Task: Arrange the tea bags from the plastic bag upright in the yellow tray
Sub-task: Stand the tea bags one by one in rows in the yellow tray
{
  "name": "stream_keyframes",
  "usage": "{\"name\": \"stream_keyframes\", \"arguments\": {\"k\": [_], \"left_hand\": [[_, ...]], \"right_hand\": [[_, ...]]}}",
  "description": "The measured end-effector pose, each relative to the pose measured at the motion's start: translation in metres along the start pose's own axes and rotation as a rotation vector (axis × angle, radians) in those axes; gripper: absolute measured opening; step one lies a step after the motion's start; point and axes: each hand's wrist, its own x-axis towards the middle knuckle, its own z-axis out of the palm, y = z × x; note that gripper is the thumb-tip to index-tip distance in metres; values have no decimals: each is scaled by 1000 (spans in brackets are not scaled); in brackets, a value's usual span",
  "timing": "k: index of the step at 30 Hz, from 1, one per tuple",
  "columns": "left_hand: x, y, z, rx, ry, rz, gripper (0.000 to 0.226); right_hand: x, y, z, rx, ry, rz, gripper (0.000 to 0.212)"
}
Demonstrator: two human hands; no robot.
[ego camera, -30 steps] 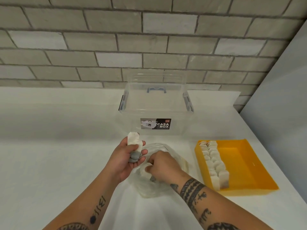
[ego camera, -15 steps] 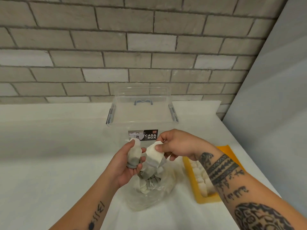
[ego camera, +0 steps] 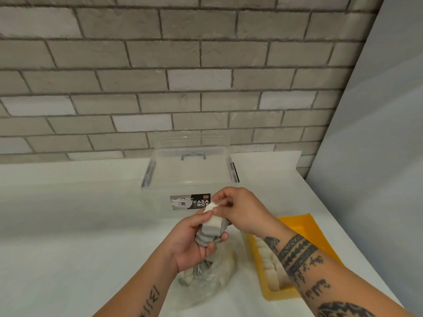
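The left hand (ego camera: 192, 244) grips a small stack of tea bags (ego camera: 211, 227) above the plastic bag (ego camera: 206, 280) on the desk (ego camera: 68, 225). The right hand (ego camera: 242, 209) pinches the stack's top edge. It is best to square the stack flush, then carry it to the yellow tray (ego camera: 304, 234) and stand it against the standing row (ego camera: 267, 264).

It was a plain indoor work corner, more household than workshop. A wall of grey and whitish bricks (ego camera: 183, 65) stood behind a smooth white tabletop (ego camera: 68, 225), and a flat pale blue-grey panel (ego camera: 377, 133) closed the right side. A clear plastic storage box (ego camera: 190, 175) labelled "CASA BOX" sat near a shallow yellow plastic tray (ego camera: 304, 227).
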Motion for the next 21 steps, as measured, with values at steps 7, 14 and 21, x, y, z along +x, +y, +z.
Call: {"name": "stream_keyframes", "arguments": {"k": [7,14,21], "left_hand": [[31,-10,34,36,162,201,30],[61,-30,77,318,249,318,25],[86,-44,121,202,185,309,28]], "right_hand": [[-14,29,-32,113,245,-21,6],[-31,55,-69,293,109,51,14],[-32,71,-118,356,140,125,14]]}}
